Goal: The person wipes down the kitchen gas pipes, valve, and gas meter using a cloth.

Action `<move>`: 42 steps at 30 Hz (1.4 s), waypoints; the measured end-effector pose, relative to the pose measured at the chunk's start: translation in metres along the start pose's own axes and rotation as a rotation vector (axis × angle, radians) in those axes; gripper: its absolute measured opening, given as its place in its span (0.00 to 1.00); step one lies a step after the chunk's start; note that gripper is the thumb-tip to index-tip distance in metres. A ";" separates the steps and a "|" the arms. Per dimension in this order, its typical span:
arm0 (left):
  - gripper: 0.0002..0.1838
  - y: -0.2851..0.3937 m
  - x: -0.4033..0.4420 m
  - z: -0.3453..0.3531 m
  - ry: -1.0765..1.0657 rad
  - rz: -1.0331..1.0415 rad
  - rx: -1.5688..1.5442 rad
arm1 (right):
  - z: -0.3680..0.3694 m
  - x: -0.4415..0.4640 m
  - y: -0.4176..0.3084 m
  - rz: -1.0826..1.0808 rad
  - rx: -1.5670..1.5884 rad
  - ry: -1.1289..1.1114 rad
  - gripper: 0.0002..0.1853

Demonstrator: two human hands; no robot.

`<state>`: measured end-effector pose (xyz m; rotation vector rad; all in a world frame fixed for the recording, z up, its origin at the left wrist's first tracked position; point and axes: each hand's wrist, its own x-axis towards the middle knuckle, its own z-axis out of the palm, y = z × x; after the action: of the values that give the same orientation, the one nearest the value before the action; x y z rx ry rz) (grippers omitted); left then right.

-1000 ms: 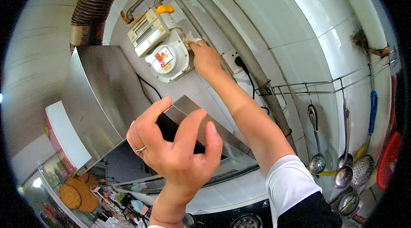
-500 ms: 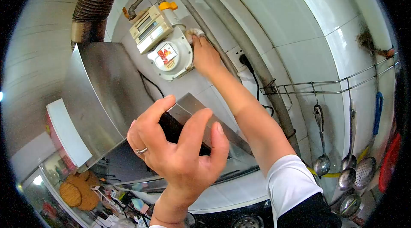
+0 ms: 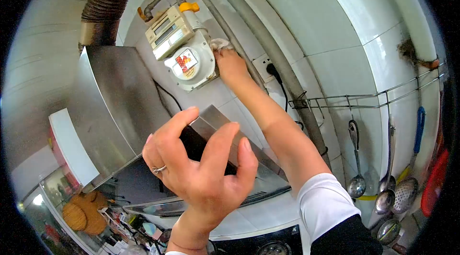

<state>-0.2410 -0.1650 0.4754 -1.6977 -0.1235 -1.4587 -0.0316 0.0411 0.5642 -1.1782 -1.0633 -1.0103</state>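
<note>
A white gas meter (image 3: 205, 61) with a red-and-white sticker hangs on the tiled wall. My right hand (image 3: 233, 69) reaches up to its right side, closed on a whitish cloth (image 3: 221, 44). The cloth bunches above the fingers, between the meter and a grey pipe; part of it is hidden by the hand. Nearer to me, my left hand (image 3: 200, 171), with a ring on one finger, is raised in front of the range hood (image 3: 112, 97). Its fingers are curved and spread apart, with nothing in them.
Grey pipes (image 3: 268, 39) run down beside the meter, next to a wall socket (image 3: 263, 67) with a black plug. Ladles (image 3: 357, 185) and a skimmer (image 3: 406, 195) hang from a wire rack (image 3: 354, 102) at right. Below is a black stove (image 3: 258, 243).
My right hand has shifted slightly along the meter's side, its fingers now tucked more behind the edge. The left hand keeps nearly the same pose. The view has turned a little.
</note>
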 end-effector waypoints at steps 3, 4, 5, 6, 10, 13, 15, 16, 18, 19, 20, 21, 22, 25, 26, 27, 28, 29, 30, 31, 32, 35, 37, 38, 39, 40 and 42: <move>0.09 0.000 0.000 0.000 0.001 -0.001 -0.010 | -0.006 -0.012 0.003 -0.067 -0.018 -0.013 0.14; 0.09 0.000 0.000 0.000 0.012 0.000 -0.008 | -0.003 -0.013 0.004 -0.069 -0.021 -0.013 0.14; 0.09 0.000 0.000 0.001 0.023 0.001 -0.005 | 0.004 -0.014 0.005 -0.014 0.052 0.000 0.14; 0.09 0.000 0.001 0.001 0.026 0.001 -0.006 | 0.004 -0.015 0.005 0.040 0.126 0.014 0.15; 0.09 0.001 0.001 0.001 0.034 -0.018 -0.007 | 0.002 -0.019 0.006 0.111 0.173 0.004 0.13; 0.09 0.000 0.002 0.000 0.032 -0.028 -0.015 | -0.011 -0.031 0.008 0.009 0.206 0.030 0.13; 0.09 0.000 0.001 -0.001 0.035 -0.035 -0.024 | -0.023 -0.040 0.008 -0.194 0.199 0.084 0.13; 0.09 0.000 0.001 -0.001 0.032 -0.036 -0.025 | -0.026 -0.043 0.007 -0.199 0.197 0.085 0.13; 0.09 0.000 0.001 -0.002 0.033 -0.036 -0.029 | -0.030 -0.048 0.006 -0.103 0.269 0.074 0.12; 0.09 -0.001 0.002 -0.002 0.034 -0.033 -0.037 | -0.029 -0.053 0.006 -0.102 0.264 0.077 0.12; 0.09 0.000 0.002 -0.002 0.033 -0.031 -0.045 | -0.026 -0.059 0.008 -0.133 0.079 -0.041 0.12; 0.09 0.000 0.002 -0.002 0.032 -0.028 -0.051 | -0.028 -0.063 0.009 -0.162 -0.107 -0.160 0.12; 0.09 0.000 0.002 -0.002 0.035 -0.031 -0.041 | -0.026 -0.066 0.008 -0.154 -0.111 -0.159 0.12; 0.09 0.003 0.001 -0.002 0.025 -0.021 -0.034 | -0.031 -0.074 0.005 0.014 -0.088 -0.196 0.15; 0.09 0.002 0.002 -0.002 0.028 -0.019 -0.023 | -0.035 -0.075 0.007 -0.002 -0.004 -0.120 0.16; 0.08 -0.001 0.000 0.001 0.052 0.024 0.008 | -0.042 -0.074 0.007 -0.021 0.081 -0.044 0.16; 0.08 0.000 0.001 0.001 0.047 0.032 0.007 | -0.045 -0.072 0.005 -0.013 0.083 -0.040 0.16; 0.08 0.002 0.001 0.000 0.031 0.010 -0.005 | -0.047 -0.067 0.002 -0.021 0.115 0.041 0.16; 0.09 0.003 0.001 -0.002 0.012 -0.013 -0.016 | -0.047 -0.063 -0.001 -0.028 0.147 0.121 0.16; 0.08 0.005 0.001 -0.002 0.007 -0.021 -0.017 | -0.044 -0.057 -0.002 -0.020 0.151 0.122 0.16; 0.08 0.005 0.001 -0.002 -0.002 -0.015 -0.015 | -0.041 -0.050 -0.003 0.015 0.134 0.125 0.15; 0.08 0.007 0.001 -0.001 -0.004 -0.018 0.010 | -0.002 -0.029 0.002 0.058 0.152 0.164 0.15; 0.08 0.008 0.000 0.000 -0.014 -0.028 0.007 | 0.009 -0.028 0.003 0.059 0.189 0.201 0.15; 0.08 0.008 0.000 -0.001 -0.019 -0.040 -0.002 | 0.015 -0.033 0.005 -0.014 0.152 0.219 0.15; 0.08 0.008 0.001 -0.001 -0.025 -0.042 0.002 | 0.015 -0.038 0.004 -0.089 0.113 0.237 0.15; 0.08 0.009 0.001 -0.001 -0.022 -0.039 0.004 | 0.015 -0.046 0.004 -0.087 0.119 0.230 0.15; 0.08 0.008 0.000 0.000 -0.027 -0.034 0.007 | 0.017 -0.061 0.003 -0.074 0.271 0.134 0.15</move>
<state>-0.2363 -0.1700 0.4707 -1.7180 -0.1728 -1.4593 -0.0430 0.0613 0.5053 -0.8455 -1.1039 -0.9538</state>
